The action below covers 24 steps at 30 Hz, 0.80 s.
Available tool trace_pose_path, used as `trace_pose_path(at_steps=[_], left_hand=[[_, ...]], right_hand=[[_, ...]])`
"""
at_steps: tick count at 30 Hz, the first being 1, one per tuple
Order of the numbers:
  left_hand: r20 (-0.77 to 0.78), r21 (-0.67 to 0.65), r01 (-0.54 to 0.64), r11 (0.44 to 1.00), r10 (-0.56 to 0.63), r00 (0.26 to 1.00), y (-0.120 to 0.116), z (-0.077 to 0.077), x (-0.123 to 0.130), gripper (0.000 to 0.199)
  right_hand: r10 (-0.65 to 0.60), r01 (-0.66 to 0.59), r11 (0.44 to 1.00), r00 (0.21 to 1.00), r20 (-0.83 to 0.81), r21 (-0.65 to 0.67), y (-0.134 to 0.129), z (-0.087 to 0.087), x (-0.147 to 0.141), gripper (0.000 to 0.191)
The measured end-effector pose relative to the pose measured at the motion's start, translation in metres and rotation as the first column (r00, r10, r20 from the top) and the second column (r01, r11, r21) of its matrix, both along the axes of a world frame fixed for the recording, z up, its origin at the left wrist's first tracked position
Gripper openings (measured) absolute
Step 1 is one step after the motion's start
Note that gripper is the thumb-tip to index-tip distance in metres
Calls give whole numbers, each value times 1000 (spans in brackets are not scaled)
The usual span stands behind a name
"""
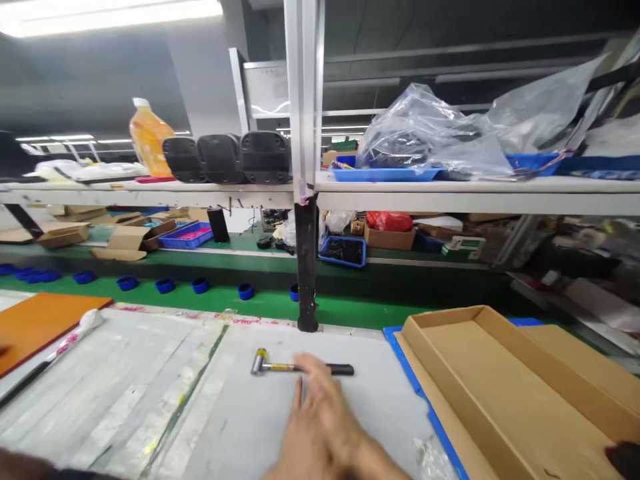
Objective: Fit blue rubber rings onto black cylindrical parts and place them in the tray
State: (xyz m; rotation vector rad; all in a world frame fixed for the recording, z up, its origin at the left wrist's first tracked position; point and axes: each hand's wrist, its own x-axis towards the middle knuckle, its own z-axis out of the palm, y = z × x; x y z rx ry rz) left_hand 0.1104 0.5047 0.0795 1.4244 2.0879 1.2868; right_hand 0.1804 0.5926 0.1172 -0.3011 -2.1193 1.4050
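Observation:
My left hand [303, 437] and my right hand [333, 408] lie against each other, low in the middle of the head view, the right one partly over the left. Both look blurred. Their visible fingers are stretched out, and no object shows in either. Just beyond the fingertips lies a small hammer [341, 369] on the pale work surface [240, 420]. It has a metal and yellow head at its left end and a black grip at its right. My right fingers cover part of the shaft in this view; whether they touch it I cannot tell.
An open cardboard box [450, 393] sits at the right on blue sheeting. An orange board [45, 320] is at the far left. A black post [306, 267] rises behind the hammer. Beyond runs a green conveyor [270, 308] carrying several blue rings [245, 291]; a shelf [225, 195] crosses above.

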Motion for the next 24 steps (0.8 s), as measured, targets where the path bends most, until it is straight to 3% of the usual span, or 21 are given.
trace_pose_path(at_steps=[2,3,5,7,9,11,14,17,20,24], left_hand=[[3,-7,-32,999,32,999,-16,20,-6,86],[28,24,-113,993,112,993,-26,29,-10,77],[118,122,-355,927,342,932,-46,42,-22,56],[169,166,-535,829,510,843,-62,44,-34,46],[131,136,-582,802,568,813,-74,35,-42,43],[45,108,-565,818,564,825,-80,17,-43,39],[-226,158,-483,861,508,831,-86,-12,-37,30],[-510,193,-370,909,415,753,-87,-28,-34,21],[-626,220,-317,922,383,679,-88,-35,-41,19],[-694,298,-281,912,409,593,-87,-52,-53,15]], right_hand=[[-195,175,962,977,-83,-208,12,3,14,74],[-274,246,935,959,-77,-257,16,3,23,68],[-333,324,921,943,-5,-218,16,-6,41,58],[-266,273,960,958,111,-59,6,-24,55,52],[-198,174,976,960,198,130,-12,-44,60,65],[-204,139,955,949,242,261,-27,-57,57,72],[-272,198,943,922,276,268,-20,-53,45,60],[-388,312,912,865,318,265,31,-25,21,62],[-511,405,851,784,353,333,105,1,-21,66],[-560,423,824,710,428,377,181,5,-97,60]])
